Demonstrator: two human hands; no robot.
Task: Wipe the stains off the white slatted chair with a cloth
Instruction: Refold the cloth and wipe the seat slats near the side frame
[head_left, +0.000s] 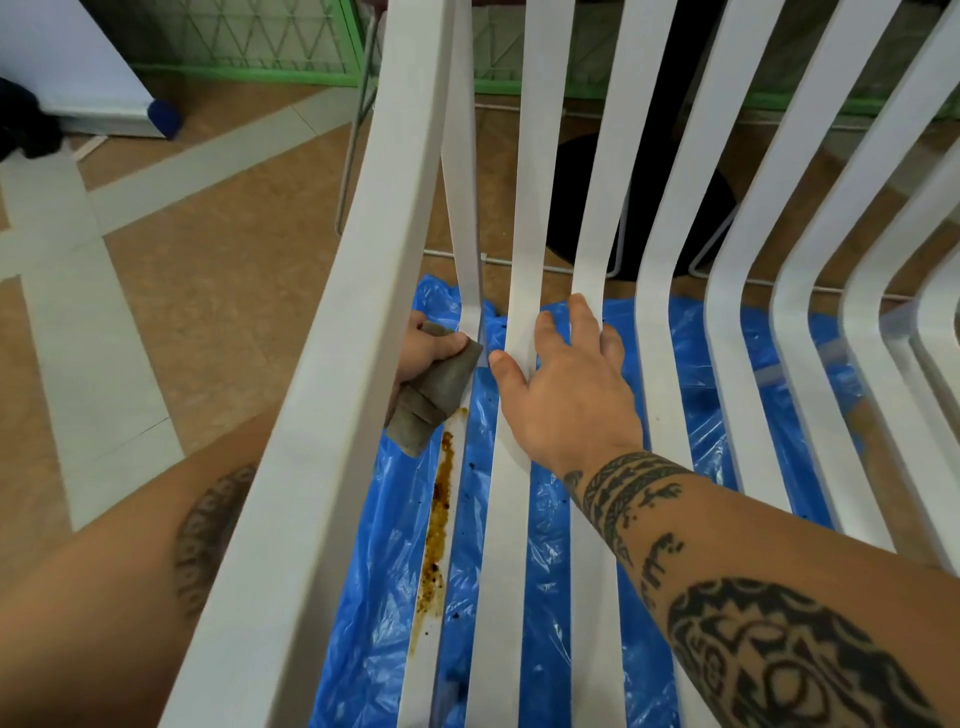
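Pinching cloth (435, 391) under left fingers (448, 344), beside stain (439, 519)

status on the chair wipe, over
Left hand grips cloth on leftmost slat. Right hand open, resting on slats. Stain runs down slat below cloth, not yet wiped. Armrest partly hides left hand.

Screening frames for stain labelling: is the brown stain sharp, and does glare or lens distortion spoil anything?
Head view: the brown stain is sharp and evenly lit; head view: the blue plastic sheet shows small white glints, none over the stain; head view: the wide lens seems to bow the chair's side rail.
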